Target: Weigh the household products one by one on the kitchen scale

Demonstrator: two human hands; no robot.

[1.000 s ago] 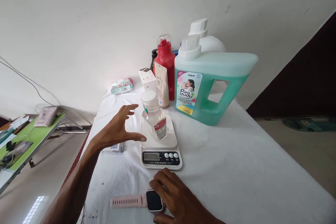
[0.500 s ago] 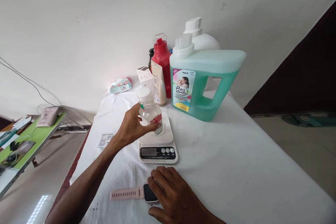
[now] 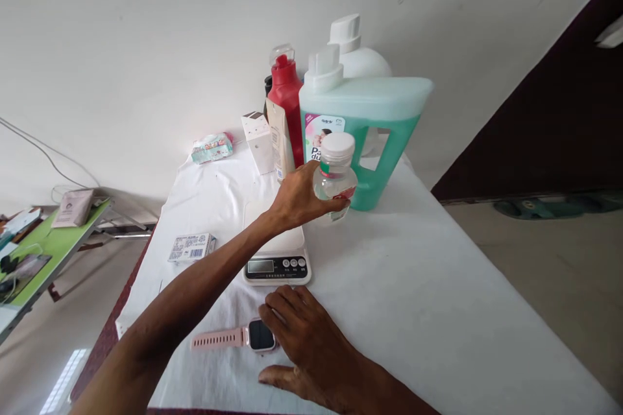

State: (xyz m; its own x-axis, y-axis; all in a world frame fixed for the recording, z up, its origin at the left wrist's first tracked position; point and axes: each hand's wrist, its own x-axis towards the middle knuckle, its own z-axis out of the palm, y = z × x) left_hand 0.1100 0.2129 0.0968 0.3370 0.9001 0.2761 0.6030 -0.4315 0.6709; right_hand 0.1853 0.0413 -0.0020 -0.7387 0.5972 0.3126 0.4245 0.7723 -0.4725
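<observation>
The left hand (image 3: pixel 296 198) is closed round the lower body of a small clear bottle (image 3: pixel 335 178), fingers wrapped about its labelled part, and holds it in the air to the right of the kitchen scale (image 3: pixel 276 253), clear of the weighing plate. The bottle stands nearly upright, its long axis vertical with a slight lean; its white cap (image 3: pixel 337 144) points up and its base points down at the desk (image 3: pixel 413 285). Seen from the head camera, the bottle sits in front of the big green detergent jug (image 3: pixel 384 136), which stands beyond the scale and to its right.

The right hand (image 3: pixel 306 347) lies flat and spread on the desk just nearer than the scale, gripping nothing; its fingertips touch the face of a pink watch (image 3: pixel 243 337), whose strap runs out to the left.

Behind the scale stand a red bottle (image 3: pixel 285 97), a beige tube (image 3: pixel 276 139) and a small white box (image 3: pixel 257 141); a white jug (image 3: pixel 357 55) rises behind the green one. A small barcoded carton (image 3: pixel 191 247) lies left of the scale, and a wipes packet (image 3: pixel 211 147) lies farther back on that side.
</observation>
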